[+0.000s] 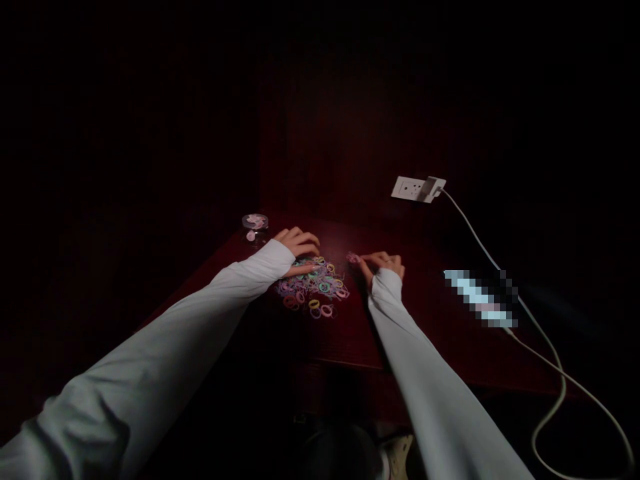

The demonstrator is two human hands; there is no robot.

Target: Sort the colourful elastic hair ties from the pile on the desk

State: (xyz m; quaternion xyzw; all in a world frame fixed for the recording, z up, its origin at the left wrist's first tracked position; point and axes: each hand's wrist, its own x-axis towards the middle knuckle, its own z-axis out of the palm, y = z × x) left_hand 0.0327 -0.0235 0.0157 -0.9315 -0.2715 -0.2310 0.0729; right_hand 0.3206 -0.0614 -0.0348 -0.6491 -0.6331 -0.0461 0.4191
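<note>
A loose heap of small coloured hair ties (pixel 324 288) lies on the dark red table, in pink, purple, yellow and green. Over its far left side rests my left hand (pixel 301 248), fingers apart and curved, thumb touching the heap. To the right of the heap, my right hand (pixel 381 265) pinches a small pink bunch of hair ties (pixel 353 257) between thumb and fingertips, just above the tabletop. Grey-white sleeves cover both arms to the wrists.
A clear round container (pixel 255 222) with pale pink pieces stands at the table's back left. A wall socket (pixel 413 189) holds a charger, whose white cable (pixel 543 333) loops down the right side to a pixelated phone (pixel 477 299). The surroundings are very dark.
</note>
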